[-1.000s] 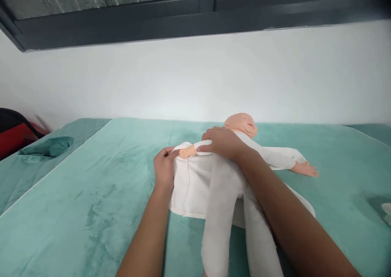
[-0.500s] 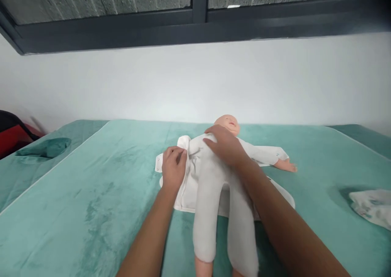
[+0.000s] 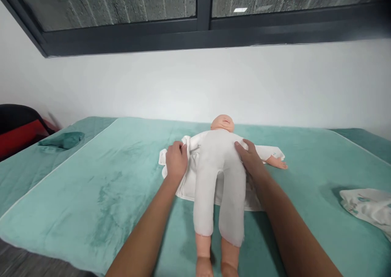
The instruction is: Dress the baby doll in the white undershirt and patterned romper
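Centrally, a doll (image 3: 218, 148) is being supported on its back by a green blanket (image 3: 122, 187), its long axis running almost straight away from the person. The head (image 3: 222, 122) is being directed toward the white wall (image 3: 137, 89), the bare feet (image 3: 204, 267) toward the near side, and the legs are lying slightly apart. A white shirt (image 3: 188, 177) is being spread beneath the body, its lower edge showing on both sides of the legs. By one sleeve of it, the doll's arm on the person's right is being covered; this arm is pointing sideways, across the long axis, with its small hand (image 3: 277, 162) emerging from the cuff. The opposite arm is being partly hidden near the left hand (image 3: 176, 159), by which the shirt is being pinched between curled fingers and thumb. By the right hand (image 3: 251, 159), the doll's side is being touched below the shoulder, the thumb lying toward the chest; whether fabric is being gripped there cannot be told. Well apart at the far right, a patterned cloth (image 3: 366, 205) is being borne by the blanket.
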Demonstrator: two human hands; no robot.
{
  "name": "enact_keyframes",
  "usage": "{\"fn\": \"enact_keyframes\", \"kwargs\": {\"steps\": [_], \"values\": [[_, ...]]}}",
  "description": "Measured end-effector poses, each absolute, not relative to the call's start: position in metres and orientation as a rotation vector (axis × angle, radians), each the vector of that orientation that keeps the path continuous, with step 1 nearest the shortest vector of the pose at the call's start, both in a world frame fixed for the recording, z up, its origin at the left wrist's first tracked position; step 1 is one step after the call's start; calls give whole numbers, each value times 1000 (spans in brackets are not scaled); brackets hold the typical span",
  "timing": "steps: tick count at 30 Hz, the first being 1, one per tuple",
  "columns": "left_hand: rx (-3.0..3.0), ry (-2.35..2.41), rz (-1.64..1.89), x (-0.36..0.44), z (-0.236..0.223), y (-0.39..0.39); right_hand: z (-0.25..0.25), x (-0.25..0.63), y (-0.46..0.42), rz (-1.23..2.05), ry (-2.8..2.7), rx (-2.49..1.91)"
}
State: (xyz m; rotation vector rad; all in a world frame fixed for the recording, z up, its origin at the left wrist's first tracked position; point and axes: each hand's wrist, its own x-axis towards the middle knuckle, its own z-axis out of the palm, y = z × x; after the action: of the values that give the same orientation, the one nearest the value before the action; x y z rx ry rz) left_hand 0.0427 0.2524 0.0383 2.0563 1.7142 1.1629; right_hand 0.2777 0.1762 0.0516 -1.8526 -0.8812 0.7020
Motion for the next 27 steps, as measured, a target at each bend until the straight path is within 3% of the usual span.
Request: {"fn": "enact_keyframes", "kwargs": {"steps": [5,11,19,22,27], "values": [[1675,1401,1239,75,67,255,41,277,179,869,-760,-1575],[1812,1190,1184,101,101,262,31,275,178,884,-894,-1409],[1950,809,693,90,147,170,35,265,177,1006,-882,-1443],[1814,701,795,69,135,144,34,266,177,1011,-861,-1422],[2144,1357,1199,6,58,178,28,268,181,1011,-836,-1427]]}}
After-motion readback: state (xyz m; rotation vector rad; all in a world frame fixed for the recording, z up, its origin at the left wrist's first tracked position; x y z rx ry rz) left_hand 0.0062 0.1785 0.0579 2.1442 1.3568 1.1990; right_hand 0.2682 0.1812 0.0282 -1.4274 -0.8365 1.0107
